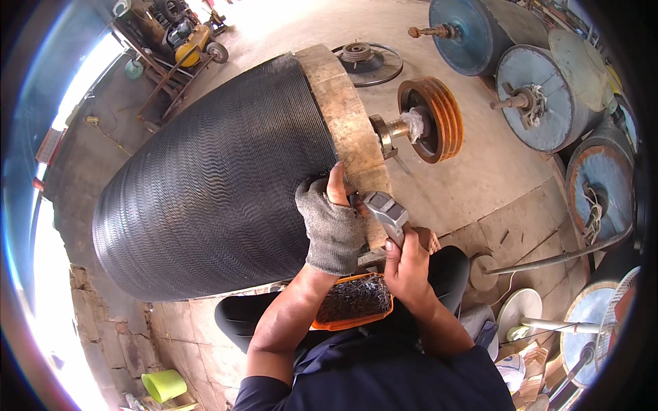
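A large drum [205,192] wound in ridged black material lies before me, with a pale wooden band [329,89] round its right end. My left hand [329,212], in a grey fingerless glove, is at the seam between them, index finger raised, other fingers curled round something hidden. My right hand [411,267] grips a grey metal hammer-like tool [388,212], its head beside my left fingers. Below my hands, between my legs, sits an orange container [351,305] full of small metal pieces, likely nails.
A rusty grooved pulley [447,120] is on the drum's shaft. Several blue-ended drums [531,75] line the right, with a long metal rod [548,260] nearby. A wheeled yellow machine [188,48] stands upper left, a flat wheel [373,68] lies behind, a green bucket [164,383] lower left.
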Demonstrator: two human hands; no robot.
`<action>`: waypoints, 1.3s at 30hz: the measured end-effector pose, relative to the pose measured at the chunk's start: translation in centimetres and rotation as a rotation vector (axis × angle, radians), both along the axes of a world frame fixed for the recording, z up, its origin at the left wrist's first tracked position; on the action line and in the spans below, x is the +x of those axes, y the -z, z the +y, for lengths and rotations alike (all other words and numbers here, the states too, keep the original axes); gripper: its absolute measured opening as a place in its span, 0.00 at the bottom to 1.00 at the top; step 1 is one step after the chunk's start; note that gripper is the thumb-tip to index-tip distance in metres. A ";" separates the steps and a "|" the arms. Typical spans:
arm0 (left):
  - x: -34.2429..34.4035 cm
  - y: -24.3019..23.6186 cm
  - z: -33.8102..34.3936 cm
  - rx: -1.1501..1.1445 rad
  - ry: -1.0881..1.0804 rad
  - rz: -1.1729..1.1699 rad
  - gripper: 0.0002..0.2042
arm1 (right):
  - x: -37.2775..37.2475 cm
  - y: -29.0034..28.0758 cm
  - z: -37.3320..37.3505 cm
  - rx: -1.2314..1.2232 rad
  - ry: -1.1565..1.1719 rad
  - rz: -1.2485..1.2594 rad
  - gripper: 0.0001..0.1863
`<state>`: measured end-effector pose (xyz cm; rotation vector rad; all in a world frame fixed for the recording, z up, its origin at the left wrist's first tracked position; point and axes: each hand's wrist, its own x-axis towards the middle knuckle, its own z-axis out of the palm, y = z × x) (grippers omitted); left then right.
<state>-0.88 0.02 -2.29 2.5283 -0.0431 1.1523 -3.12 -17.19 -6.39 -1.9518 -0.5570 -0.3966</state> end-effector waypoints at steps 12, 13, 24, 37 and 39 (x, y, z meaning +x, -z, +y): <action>-2.2 -2.1 -1.8 -0.024 -0.115 0.040 0.46 | 0.9 -0.2 -0.3 -0.079 0.017 -0.103 0.12; -3.5 -2.0 -1.8 0.014 -0.077 -0.016 0.46 | 0.7 -1.0 -0.1 0.045 0.034 -0.156 0.10; -13.8 12.5 -2.3 -0.085 0.316 0.740 0.10 | 0.1 0.7 -0.1 0.150 -0.022 -0.196 0.11; -14.0 15.6 -3.0 0.259 0.247 0.791 0.09 | 0.9 1.6 1.1 -0.067 0.099 -0.177 0.14; -14.5 14.4 -2.5 0.273 0.314 0.751 0.10 | 0.5 1.4 0.7 -0.157 0.008 0.108 0.11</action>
